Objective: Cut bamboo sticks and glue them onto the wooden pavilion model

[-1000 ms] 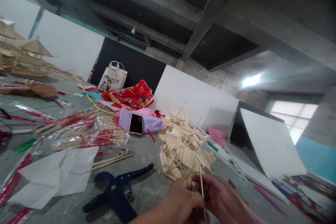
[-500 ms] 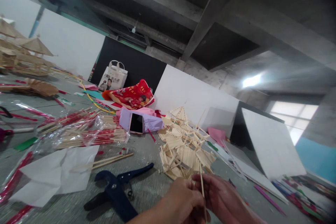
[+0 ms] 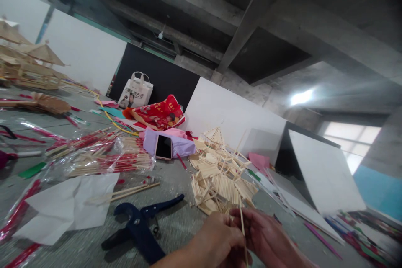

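At the lower middle, my left hand (image 3: 213, 234) is closed, its thumb and fingers pinching a thin wooden stick (image 3: 242, 222). My right hand (image 3: 266, 234) faces it with curled fingers around the same stick, which stands nearly upright; some fingertips are hidden. Just beyond both hands lies a model built of pale wooden sticks (image 3: 224, 186), with slatted panels and a pointed roof piece at its far end. A dark blue pipe cutter (image 3: 138, 228) rests with its handles spread, left of my left hand.
Crumpled white paper (image 3: 75, 213) and two loose sticks (image 3: 135, 191) lie left. Bagged chopsticks (image 3: 113, 163) are behind them. A phone (image 3: 163, 147) leans on purple paper. Further back are a red bag (image 3: 157, 115) and a white bag (image 3: 136, 91). White boards (image 3: 323, 167) stand right.
Both hands and the stick stay almost exactly where they were. The view has shifted very slightly.
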Tool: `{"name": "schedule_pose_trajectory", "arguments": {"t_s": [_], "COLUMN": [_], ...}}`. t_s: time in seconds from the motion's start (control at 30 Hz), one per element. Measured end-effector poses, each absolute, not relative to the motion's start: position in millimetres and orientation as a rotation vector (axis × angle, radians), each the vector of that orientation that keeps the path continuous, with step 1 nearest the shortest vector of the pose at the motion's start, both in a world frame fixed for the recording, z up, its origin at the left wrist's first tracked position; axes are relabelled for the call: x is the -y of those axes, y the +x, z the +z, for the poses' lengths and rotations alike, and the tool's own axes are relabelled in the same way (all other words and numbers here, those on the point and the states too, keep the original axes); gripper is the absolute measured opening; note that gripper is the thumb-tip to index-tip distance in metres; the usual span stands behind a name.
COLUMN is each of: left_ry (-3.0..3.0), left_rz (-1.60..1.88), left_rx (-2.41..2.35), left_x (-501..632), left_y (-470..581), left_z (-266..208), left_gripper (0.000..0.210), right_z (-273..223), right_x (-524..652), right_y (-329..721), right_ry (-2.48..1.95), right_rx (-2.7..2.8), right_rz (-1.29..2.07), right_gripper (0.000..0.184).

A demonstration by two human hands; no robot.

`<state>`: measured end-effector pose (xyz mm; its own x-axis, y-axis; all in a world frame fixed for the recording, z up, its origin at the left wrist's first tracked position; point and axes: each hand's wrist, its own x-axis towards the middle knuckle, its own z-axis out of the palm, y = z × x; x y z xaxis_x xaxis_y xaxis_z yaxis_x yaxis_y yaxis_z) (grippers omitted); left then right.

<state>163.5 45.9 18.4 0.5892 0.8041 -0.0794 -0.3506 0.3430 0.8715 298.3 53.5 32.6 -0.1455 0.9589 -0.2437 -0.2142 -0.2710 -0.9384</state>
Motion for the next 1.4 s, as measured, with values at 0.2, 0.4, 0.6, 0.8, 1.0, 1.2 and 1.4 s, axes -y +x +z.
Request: {"name": "schedule_pose_trajectory", "arguments": {"t_s": [0.2,0.4,0.6,0.8,1.0,1.2,1.4], "left_ry": [0.885,0.861,0.863,0.935,1.062,1.282,1.247], "left_rz": [0.829,0.828,0.818,0.766,0.75,0.979,1.098], "left_rx": [-0.609,-0.609,-0.633,-0.702,-0.667,-0.94,-0.849], "left_x": [-46.2,-47.6,-42.1,-41.0,-44.9,-42.1,-37.8], "left_y": [164.6,167.1,161.7,158.3,159.3,149.8,141.2], "left_z": [19.3,17.2,27.4,28.6,17.5,19.0,31.6], "left_gripper": [0.015,0.014,0.017,0.018,0.013,0.006,0.014], "right_z": [34.3,29.5,28.1,25.4,28.3,39.4,50.1], "right_x": [-52.9,-54.7,-54.8,-55.8,-48.2,-35.0,-17.2], "right_y": [297.1,299.3,299.8,300.8,295.3,293.5,292.6], "right_ry": [-1.118,-1.157,-1.146,-1.144,-1.159,-1.156,-1.215], "right_rx": [0.989,0.999,1.089,1.099,1.161,1.298,1.664], "right_rz": [1.617,1.58,1.527,1.501,1.407,1.29,1.087], "right_gripper": [0.02,0.019,0.024,0.029,0.027,0.031,0.039]}}
